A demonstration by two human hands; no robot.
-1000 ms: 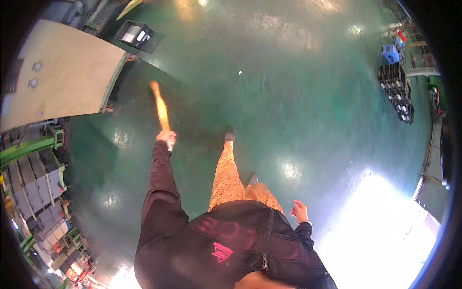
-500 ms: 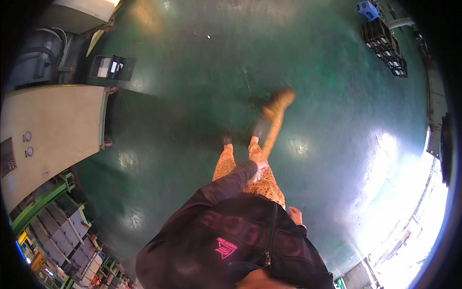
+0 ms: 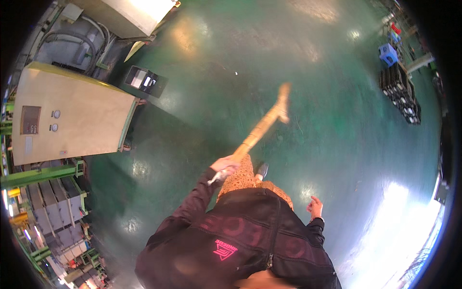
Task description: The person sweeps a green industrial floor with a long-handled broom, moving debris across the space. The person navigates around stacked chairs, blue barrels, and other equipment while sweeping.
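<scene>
My left hand [image 3: 225, 165] is closed round the handle end of a tan broom [image 3: 259, 131], with dark bands along its handle. The broom slants up and forward to the right, ahead of my legs. Its far end is smeared by motion, and I cannot tell whether it touches the floor. Something thin and white hangs below my left hand, too small to name. Off to the right of my body, my right hand [image 3: 315, 207] holds nothing. Its fingers are loosely bent, with one stretched out.
Green floor [image 3: 202, 111] spreads around me. At left stand a beige machine cabinet [image 3: 72, 115] and green-framed equipment [image 3: 57, 212]. A black crate [image 3: 144, 81] sits near the cabinet. Stacked black crates [image 3: 400, 94] and a blue stool [image 3: 388, 54] are at far right.
My left hand has swung left with the broom, whose far end now points further forward. My right hand has moved outward to the right and a little forward. The view has turned and shifted.
</scene>
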